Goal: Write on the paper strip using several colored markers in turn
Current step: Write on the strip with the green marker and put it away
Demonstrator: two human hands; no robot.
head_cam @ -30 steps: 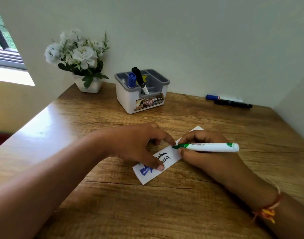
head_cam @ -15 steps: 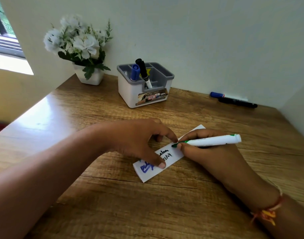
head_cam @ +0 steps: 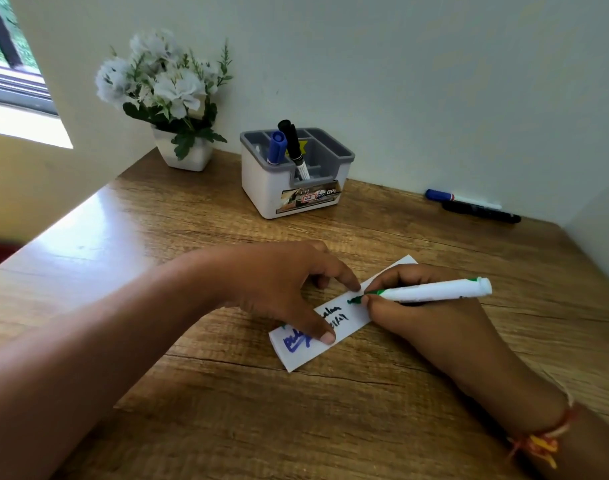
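- Holding the white-barrelled green marker (head_cam: 431, 291) in your right hand (head_cam: 431, 317), you have your fingers closed around its front end, with the barrel slanting up and out to the right and its tip down on the paper.
- Your white rectangular paper strip (head_cam: 344, 317) lies flat on the wooden desk (head_cam: 227, 393), angled so that one end points toward you on the left and the other away on the right.
- Your left hand (head_cam: 279, 289) presses the strip down: the thumb tip sits near the blue writing at the near end, and the forefinger tip touches the strip's far edge, just beside the marker tip. The hand grips nothing.
- A small green mark (head_cam: 354, 301) shows on the paper right at the tip; dark handwriting sits in the middle of the strip, partly hidden by your thumb.
- A white and grey plastic organiser box (head_cam: 292, 192) stands at the back of the desk, with a blue-capped marker (head_cam: 276, 147) and a black-capped marker (head_cam: 293, 147) upright in it.
- A white pot of white flowers (head_cam: 171, 98) stands to the left of the box, in the corner.
- Two more pens lie by the wall on the right, well apart from your hands: a white pen with a blue cap (head_cam: 460, 198) and a black pen (head_cam: 481, 213) just in front of it.
- A red and yellow thread band (head_cam: 542, 441) circles your right wrist.
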